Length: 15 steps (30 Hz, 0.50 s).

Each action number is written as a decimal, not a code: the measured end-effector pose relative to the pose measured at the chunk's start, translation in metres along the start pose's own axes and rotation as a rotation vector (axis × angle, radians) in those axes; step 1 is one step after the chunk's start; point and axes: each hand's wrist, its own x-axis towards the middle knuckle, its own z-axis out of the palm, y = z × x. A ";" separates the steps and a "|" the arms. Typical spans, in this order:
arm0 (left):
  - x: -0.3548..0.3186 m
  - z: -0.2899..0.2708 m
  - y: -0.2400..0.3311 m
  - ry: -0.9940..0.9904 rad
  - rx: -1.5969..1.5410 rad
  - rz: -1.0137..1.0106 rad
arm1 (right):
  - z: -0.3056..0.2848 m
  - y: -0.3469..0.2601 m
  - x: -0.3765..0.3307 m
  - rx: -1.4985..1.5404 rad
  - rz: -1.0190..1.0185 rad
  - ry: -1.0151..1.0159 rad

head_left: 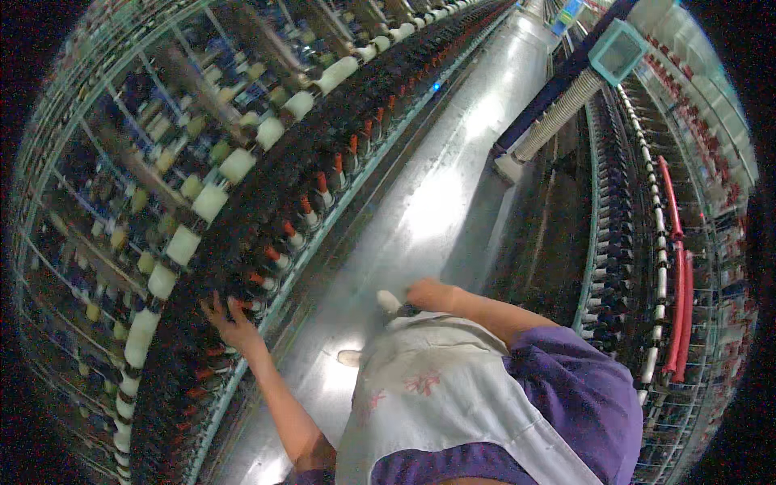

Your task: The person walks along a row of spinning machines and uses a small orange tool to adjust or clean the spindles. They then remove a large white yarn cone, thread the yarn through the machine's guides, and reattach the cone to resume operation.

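Observation:
My left hand reaches into the spinning frame on the left, its fingers spread beside the row of spindles with orange-red tops. Nothing shows between those fingers, though the dark machine parts behind them are hard to make out. Close by run white rollers, just above the spindle row. In front of my apron, my right hand is curled closed over the aisle. A small dark patch shows under its fingers, and what they hold, if anything, cannot be made out.
A shiny floor runs along the aisle. Ahead on the right stands a dark blue post with a ribbed hose reaching the floor. Another spinning frame lines the right side, with red tubes along it. A pale rail edges the left frame.

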 end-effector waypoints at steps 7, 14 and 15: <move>-0.027 0.040 0.098 0.418 0.026 -0.041 | -0.004 0.150 -0.074 -0.223 0.215 -0.071; -0.089 0.182 0.251 -0.538 0.055 0.397 | -0.025 0.285 -0.099 -0.208 0.150 0.213; -0.092 0.200 0.268 -0.652 0.020 0.398 | -0.031 0.300 -0.108 -0.225 0.153 0.286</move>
